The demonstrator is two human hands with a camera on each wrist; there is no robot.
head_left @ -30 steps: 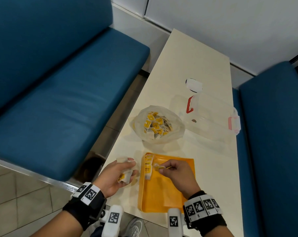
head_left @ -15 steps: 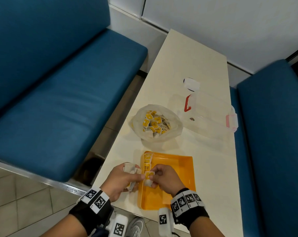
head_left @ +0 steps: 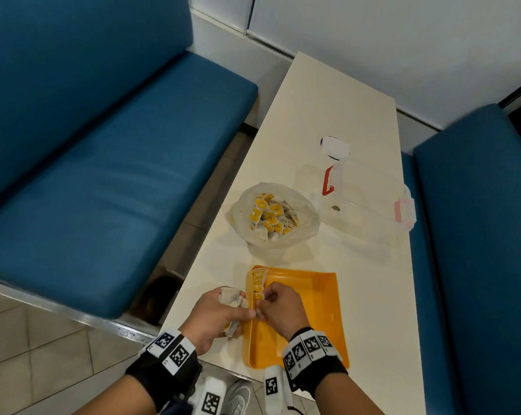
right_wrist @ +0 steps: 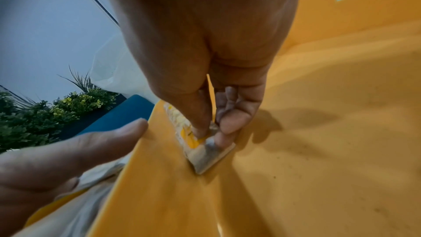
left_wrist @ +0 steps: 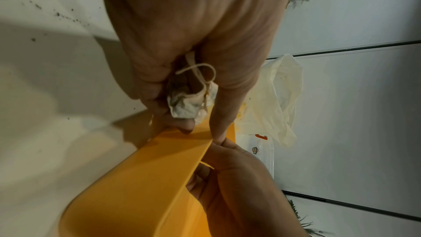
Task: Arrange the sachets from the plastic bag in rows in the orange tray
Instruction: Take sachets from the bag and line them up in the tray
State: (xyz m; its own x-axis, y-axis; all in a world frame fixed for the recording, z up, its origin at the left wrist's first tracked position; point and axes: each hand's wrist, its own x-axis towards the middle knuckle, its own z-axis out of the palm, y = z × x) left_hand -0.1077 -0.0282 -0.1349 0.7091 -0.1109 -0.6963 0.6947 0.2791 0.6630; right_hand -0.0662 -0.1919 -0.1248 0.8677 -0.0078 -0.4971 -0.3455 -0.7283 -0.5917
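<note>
The orange tray [head_left: 310,319] lies at the table's near end, with a row of yellow-and-white sachets [head_left: 257,281] standing along its left wall. Just left of the tray, my left hand [head_left: 238,313] grips a bunch of sachets [head_left: 231,298], and its thumb touches the rim. My right hand [head_left: 263,307] is inside the tray and pinches one sachet [right_wrist: 209,156] against the left wall at the near end of the row. The open plastic bag [head_left: 301,235], with several sachets in it, sits beyond the tray. In the left wrist view the held sachets [left_wrist: 191,100] look crumpled.
A clear plastic box [head_left: 364,199] with red latches stands right of the bag, and a white object [head_left: 335,146] lies behind it. Blue benches flank the narrow cream table [head_left: 328,100], one on the left [head_left: 103,175] and one on the right [head_left: 478,235].
My right hand moved from mid-tray to the left wall with a sachet. My left hand came in against the tray's rim, so both hands now meet there.
</note>
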